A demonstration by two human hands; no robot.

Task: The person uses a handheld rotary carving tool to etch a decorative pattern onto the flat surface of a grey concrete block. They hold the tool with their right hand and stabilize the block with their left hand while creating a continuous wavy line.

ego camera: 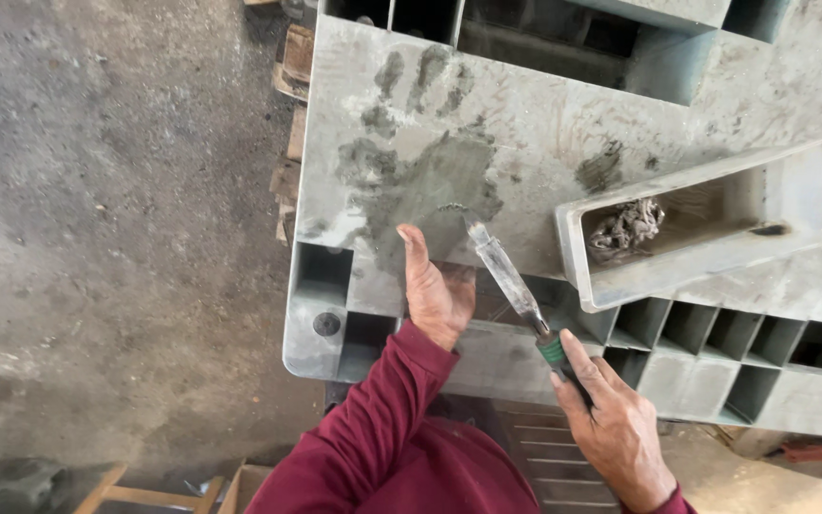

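My left hand (435, 290) lies palm down against the near edge of a big grey plastic pallet (544, 124), fingers curled over its rim, just below a wet dark patch with handprints (420, 167). My right hand (611, 428) grips the green-and-black handle of a narrow metal trowel (506, 276). The blade angles up and left, and its tip rests on the wet patch close to my left thumb. Both sleeves are dark red.
A grey rectangular mould box (706, 224) lies on the pallet to the right, with a clump of crumpled wire or debris (625, 227) inside. Wooden blocks (292, 114) sit at the pallet's left side. Rough concrete floor (116, 209) spreads to the left. A wooden frame (145, 490) shows below.
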